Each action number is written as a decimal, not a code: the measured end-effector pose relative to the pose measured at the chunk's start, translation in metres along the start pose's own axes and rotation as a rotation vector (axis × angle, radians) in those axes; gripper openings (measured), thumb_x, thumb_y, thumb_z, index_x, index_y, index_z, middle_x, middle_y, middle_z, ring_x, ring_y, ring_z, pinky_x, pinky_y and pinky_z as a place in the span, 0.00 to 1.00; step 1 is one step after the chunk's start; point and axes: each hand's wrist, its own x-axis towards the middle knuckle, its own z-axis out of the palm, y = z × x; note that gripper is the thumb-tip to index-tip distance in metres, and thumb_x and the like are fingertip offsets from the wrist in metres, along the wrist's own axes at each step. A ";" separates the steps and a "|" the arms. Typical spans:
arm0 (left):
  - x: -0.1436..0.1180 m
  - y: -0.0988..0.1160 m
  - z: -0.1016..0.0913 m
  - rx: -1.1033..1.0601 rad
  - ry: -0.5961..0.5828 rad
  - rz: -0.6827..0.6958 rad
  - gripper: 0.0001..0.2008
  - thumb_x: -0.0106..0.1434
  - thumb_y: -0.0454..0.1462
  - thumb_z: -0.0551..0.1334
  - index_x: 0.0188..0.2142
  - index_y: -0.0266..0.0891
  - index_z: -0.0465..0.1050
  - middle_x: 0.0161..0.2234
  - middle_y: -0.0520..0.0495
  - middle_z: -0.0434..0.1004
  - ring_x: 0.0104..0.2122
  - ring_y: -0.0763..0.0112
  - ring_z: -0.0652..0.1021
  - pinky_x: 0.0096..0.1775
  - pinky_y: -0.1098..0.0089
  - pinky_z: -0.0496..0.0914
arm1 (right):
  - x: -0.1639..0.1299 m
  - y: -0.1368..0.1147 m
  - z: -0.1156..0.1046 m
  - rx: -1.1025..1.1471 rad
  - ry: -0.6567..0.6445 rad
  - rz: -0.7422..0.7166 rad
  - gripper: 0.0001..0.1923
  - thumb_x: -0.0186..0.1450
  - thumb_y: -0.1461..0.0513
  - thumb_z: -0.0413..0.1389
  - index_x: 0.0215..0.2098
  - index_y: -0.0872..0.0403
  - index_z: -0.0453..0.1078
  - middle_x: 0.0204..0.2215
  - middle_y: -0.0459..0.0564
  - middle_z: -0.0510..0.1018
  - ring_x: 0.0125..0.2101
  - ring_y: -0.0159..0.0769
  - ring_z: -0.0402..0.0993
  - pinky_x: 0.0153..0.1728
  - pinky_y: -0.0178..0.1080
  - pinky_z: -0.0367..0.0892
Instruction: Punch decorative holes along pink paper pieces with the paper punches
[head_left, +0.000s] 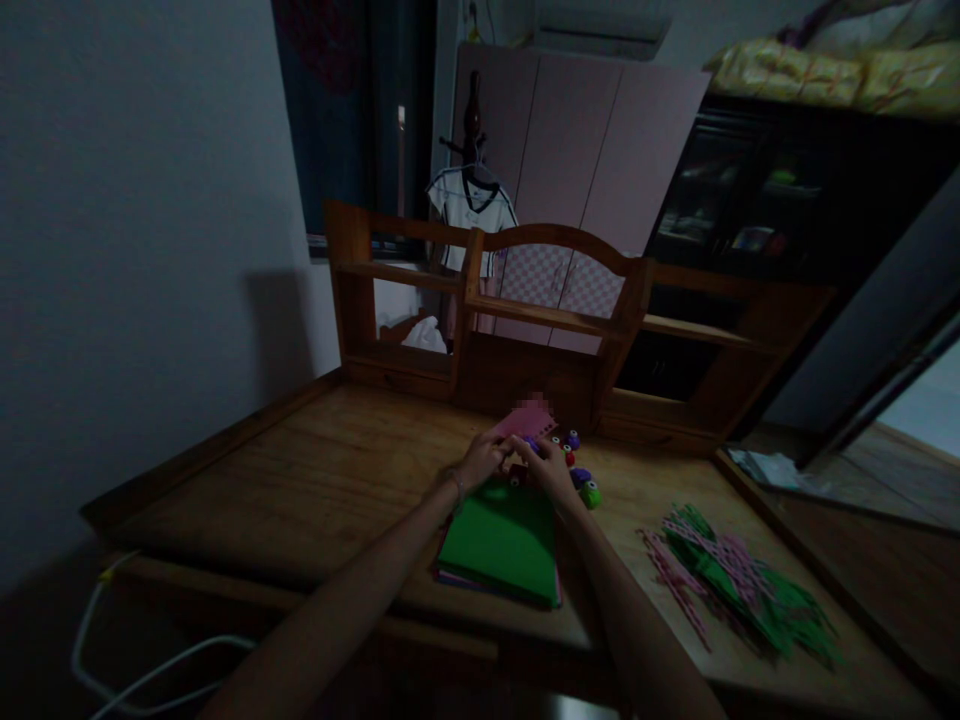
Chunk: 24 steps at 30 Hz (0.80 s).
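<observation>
A small pink paper sheet (523, 421) is pinched by both the left hand (484, 460) and right hand (550, 465), just above the green paper stack (501, 540). Bare wooden desk (315, 480) is seen left; cut paper strips (742, 580) lie near the right edge.

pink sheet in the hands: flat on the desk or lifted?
Lifted. The pink sheet is tilted up above the green stack, gripped by the left hand and right hand.
</observation>
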 end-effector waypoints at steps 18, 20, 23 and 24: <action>-0.002 0.003 0.001 -0.001 -0.005 0.029 0.22 0.57 0.52 0.56 0.24 0.33 0.69 0.20 0.52 0.67 0.18 0.77 0.68 0.20 0.76 0.61 | 0.000 0.009 0.000 -0.007 -0.009 0.017 0.23 0.56 0.44 0.56 0.24 0.56 0.68 0.19 0.45 0.67 0.21 0.30 0.61 0.20 0.31 0.55; -0.001 0.002 0.001 0.014 -0.006 0.037 0.23 0.57 0.52 0.57 0.23 0.33 0.68 0.20 0.52 0.67 0.19 0.77 0.68 0.21 0.76 0.62 | 0.000 0.010 -0.001 -0.024 -0.010 0.021 0.23 0.56 0.44 0.55 0.23 0.56 0.68 0.19 0.44 0.66 0.20 0.30 0.60 0.20 0.31 0.54; -0.001 0.001 0.001 0.021 -0.015 0.029 0.24 0.58 0.54 0.55 0.23 0.34 0.68 0.19 0.52 0.66 0.18 0.76 0.67 0.21 0.76 0.62 | 0.001 0.011 -0.001 -0.037 -0.008 0.010 0.24 0.56 0.43 0.54 0.24 0.57 0.68 0.19 0.44 0.67 0.21 0.30 0.60 0.21 0.32 0.55; -0.001 0.001 0.001 0.020 -0.020 0.023 0.24 0.58 0.54 0.55 0.23 0.33 0.68 0.18 0.52 0.66 0.18 0.76 0.67 0.21 0.76 0.62 | 0.001 0.011 -0.001 -0.038 -0.008 0.009 0.24 0.56 0.43 0.54 0.24 0.57 0.68 0.19 0.44 0.67 0.21 0.30 0.61 0.21 0.32 0.55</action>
